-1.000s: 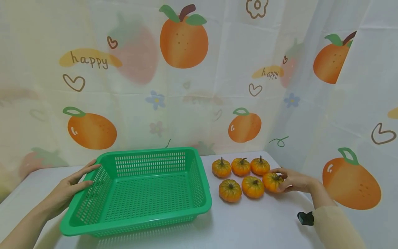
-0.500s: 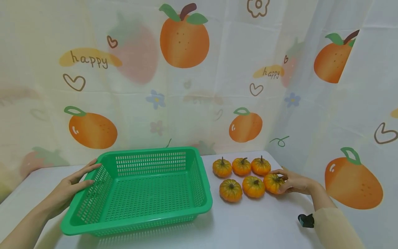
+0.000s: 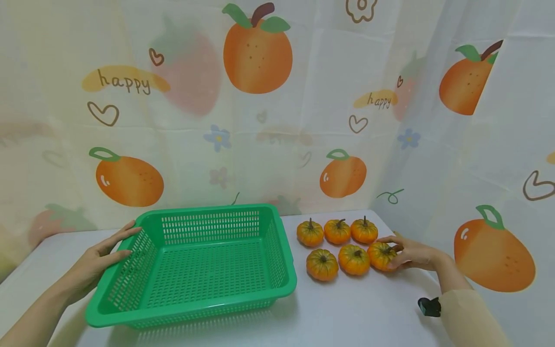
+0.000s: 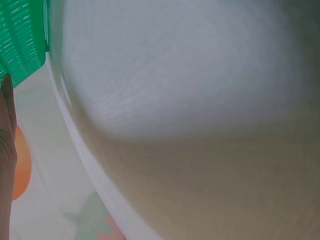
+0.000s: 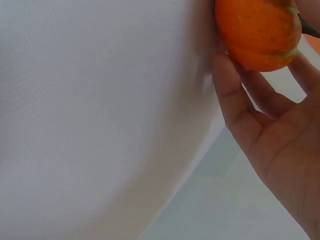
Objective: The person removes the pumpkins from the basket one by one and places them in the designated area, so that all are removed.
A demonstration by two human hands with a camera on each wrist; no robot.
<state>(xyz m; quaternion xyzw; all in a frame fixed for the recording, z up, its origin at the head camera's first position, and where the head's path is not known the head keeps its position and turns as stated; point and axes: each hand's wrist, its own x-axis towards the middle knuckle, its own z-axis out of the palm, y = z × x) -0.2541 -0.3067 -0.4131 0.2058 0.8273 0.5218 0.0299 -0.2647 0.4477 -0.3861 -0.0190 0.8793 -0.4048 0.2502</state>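
In the head view, my right hand [image 3: 415, 254] holds the small orange pumpkin [image 3: 380, 256] at the right end of the front row, thumb on the near side and fingers behind. The right wrist view shows its fingers [image 5: 235, 95] curved against the pumpkin [image 5: 260, 32], which sits on the white table. My left hand [image 3: 88, 265] rests on the left rim of a green plastic basket [image 3: 191, 311], its visible fingers fairly straight over the edge. The left wrist view catches only part of that hand [image 4: 7, 120] beside the basket [image 4: 22, 40].
Two more pumpkins stand in the front row, a middle one [image 3: 354, 260] and a left one [image 3: 322, 265]. Behind them, a row of three includes a middle pumpkin [image 3: 337, 232]. A fruit-printed curtain [image 3: 277, 144] hangs behind and right of the white table [image 3: 338, 313].
The head view has shifted very slightly. Both hands keep their places on the basket rim and the pumpkin, with no other visible movement.
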